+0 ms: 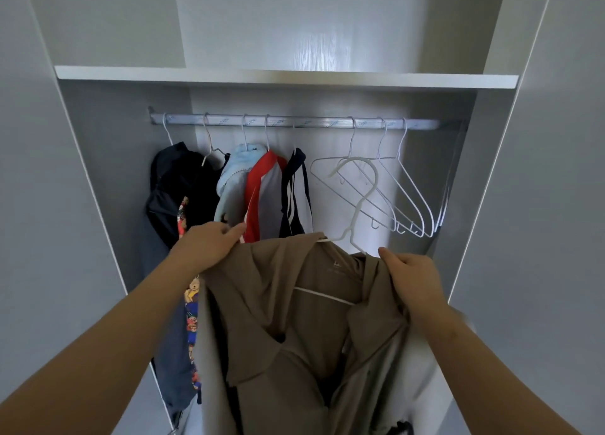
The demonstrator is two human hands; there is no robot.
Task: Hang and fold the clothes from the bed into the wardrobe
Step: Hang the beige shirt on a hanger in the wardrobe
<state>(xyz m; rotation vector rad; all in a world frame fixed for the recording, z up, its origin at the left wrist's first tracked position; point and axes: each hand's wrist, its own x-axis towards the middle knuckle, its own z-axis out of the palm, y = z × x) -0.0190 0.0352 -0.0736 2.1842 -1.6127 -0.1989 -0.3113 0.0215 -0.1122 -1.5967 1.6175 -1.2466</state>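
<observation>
Gripping the shirt (288,320) at its shoulders, the left hand (206,248) and right hand (412,277) each clamp on cloth. It sits on a hanger (366,189) below the rail (294,122), hook apart from it. Clothes (262,189) hang left on the rail, spare hangers (402,198) right.

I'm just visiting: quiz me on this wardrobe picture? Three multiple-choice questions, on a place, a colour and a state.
1. On the rail, the empty hangers hang: A left B right C nowhere.
2. The held shirt is: A brown B green C yellow.
3. Its hanger is: A hooked on the rail B held below the rail C missing.
Answers: B, clothes fill the left; A, plain brown cloth; B, its hook sits below the rail while the left hand and right hand grip the shirt.
</observation>
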